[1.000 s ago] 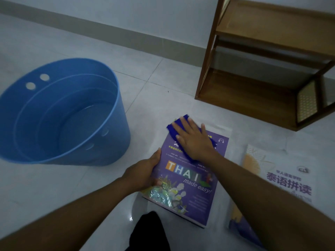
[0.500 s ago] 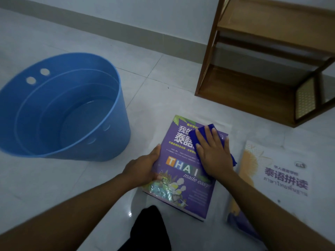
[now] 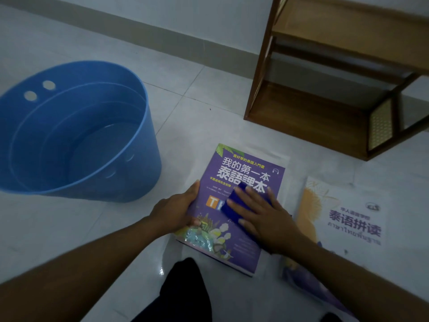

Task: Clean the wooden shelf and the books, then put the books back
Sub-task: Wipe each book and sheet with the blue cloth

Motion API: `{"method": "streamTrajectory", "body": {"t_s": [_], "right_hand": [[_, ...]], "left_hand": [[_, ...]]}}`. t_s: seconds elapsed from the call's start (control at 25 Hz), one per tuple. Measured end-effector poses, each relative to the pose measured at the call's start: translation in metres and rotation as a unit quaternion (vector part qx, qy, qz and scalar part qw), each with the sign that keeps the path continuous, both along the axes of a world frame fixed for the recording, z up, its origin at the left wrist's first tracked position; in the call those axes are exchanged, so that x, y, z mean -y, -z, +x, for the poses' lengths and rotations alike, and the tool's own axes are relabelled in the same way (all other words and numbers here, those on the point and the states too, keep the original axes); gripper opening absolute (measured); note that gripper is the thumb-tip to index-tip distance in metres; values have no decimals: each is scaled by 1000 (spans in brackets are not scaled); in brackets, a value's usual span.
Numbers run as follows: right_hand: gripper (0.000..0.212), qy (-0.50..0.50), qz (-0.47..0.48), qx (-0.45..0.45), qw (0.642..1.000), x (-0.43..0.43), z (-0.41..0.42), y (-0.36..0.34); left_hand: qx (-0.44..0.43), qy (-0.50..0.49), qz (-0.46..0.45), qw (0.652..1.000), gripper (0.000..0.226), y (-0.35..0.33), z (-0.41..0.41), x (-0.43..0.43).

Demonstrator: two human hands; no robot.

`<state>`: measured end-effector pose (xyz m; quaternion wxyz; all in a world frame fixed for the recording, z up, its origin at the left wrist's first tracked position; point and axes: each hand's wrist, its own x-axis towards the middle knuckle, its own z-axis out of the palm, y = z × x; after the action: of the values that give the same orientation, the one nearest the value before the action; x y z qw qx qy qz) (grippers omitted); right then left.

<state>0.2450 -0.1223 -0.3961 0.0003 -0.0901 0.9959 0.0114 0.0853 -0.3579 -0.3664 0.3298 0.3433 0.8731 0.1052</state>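
A purple book [image 3: 243, 168] lies flat on the tiled floor in front of me. My left hand [image 3: 176, 211] grips its left edge, thumb on the cover. My right hand [image 3: 262, 217] lies flat with straight fingers on a dark blue cloth [image 3: 228, 209], pressing it onto the middle of the cover. A white and orange book [image 3: 348, 212] lies on the floor just to the right. The wooden shelf [image 3: 308, 112] stands at the upper right, its two visible boards bare.
A large blue bucket [image 3: 76, 135] with water in it stands on the floor at the left, close to the purple book. My dark-clothed knee [image 3: 183, 291] shows at the bottom. A wall with a grey skirting runs along the back.
My right hand has slid the cloth from the top of the purple cover toward me to its middle, uncovering the title. My left hand keeps its hold on the book's edge.
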Motion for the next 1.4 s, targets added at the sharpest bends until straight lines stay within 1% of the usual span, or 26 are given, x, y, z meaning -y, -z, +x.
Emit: {"method": "streamTrajectory", "body": {"t_s": [0.08, 0.12, 0.16, 0.24, 0.32, 0.4, 0.44, 0.48, 0.6, 0.64, 0.68, 0.72, 0.8, 0.88, 0.92, 0.96, 1.04, 1.08, 1.12, 1.2, 1.32, 1.36, 1.4], "right_hand": [[51, 156, -31, 8, 987, 17, -14, -1], [52, 191, -46, 8, 981, 34, -15, 0], [53, 190, -55, 6, 980, 52, -9, 3], [51, 106, -51, -3, 993, 74, 16, 6], [50, 2, -40, -3, 999, 66, 38, 1], [51, -64, -22, -2, 998, 47, 41, -2], [51, -64, -13, -6, 998, 39, 37, -1], [50, -34, -15, -9, 999, 36, 32, 0], [51, 130, -45, -13, 990, 54, 16, 3], [52, 172, -58, -9, 983, 69, 10, 4], [53, 193, -77, -1, 978, 85, 5, 5], [54, 187, -88, 6, 979, 100, 1, 6], [54, 99, -79, 12, 992, 119, 1, 5], [52, -4, -65, 13, 998, 109, 0, 3], [51, -23, -54, 12, 998, 98, -5, 3], [51, -14, -44, 1, 999, 89, -12, 4], [51, 77, -52, -13, 996, 82, -31, 5], [52, 119, -68, 2, 991, 89, -37, 4], [53, 139, -80, 24, 987, 101, -39, 3], [55, 106, -78, 40, 990, 118, -31, 4], [54, 8, -69, 31, 997, 95, -30, 5], [53, -3, -65, 33, 997, 84, -36, 4], [53, 6, -63, 37, 997, 76, -45, 1]], "left_hand": [[1, 2, 6, 1000, 106, 0, 0, 0], [2, 3, 6, 1000, 106, 2, -1, 1], [2, 4, 3, 1000, 106, 3, -2, 2], [9, 7, 5, 1000, 106, 4, -2, 3], [28, 15, 15, 999, 104, 4, -3, 2], [36, 17, 18, 999, 104, 3, -7, 6], [36, 22, 18, 999, 106, 3, -10, 10], [45, 32, 22, 998, 109, 4, -13, 17], [102, 32, 47, 993, 110, 9, -11, 35], [108, 30, 51, 992, 107, 10, -10, 38], [109, 28, 57, 992, 106, 11, -9, 40], [105, 26, 64, 992, 105, 11, -9, 38], [96, 28, 64, 993, 108, 11, -11, 38], [102, 27, 56, 993, 109, 13, -12, 43], [98, 22, 48, 994, 110, 13, -11, 44], [87, 16, 44, 995, 112, 14, -10, 45], [75, 10, 40, 996, 113, 15, -9, 44], [75, 10, 40, 996, 113, 17, -10, 44], [72, 11, 37, 997, 112, 19, -10, 44], [67, 17, 30, 997, 110, 22, -11, 45], [67, 22, 23, 997, 107, 30, -13, 50], [62, 25, 21, 998, 107, 31, -13, 51], [58, 30, 17, 998, 106, 31, -14, 50]]}}
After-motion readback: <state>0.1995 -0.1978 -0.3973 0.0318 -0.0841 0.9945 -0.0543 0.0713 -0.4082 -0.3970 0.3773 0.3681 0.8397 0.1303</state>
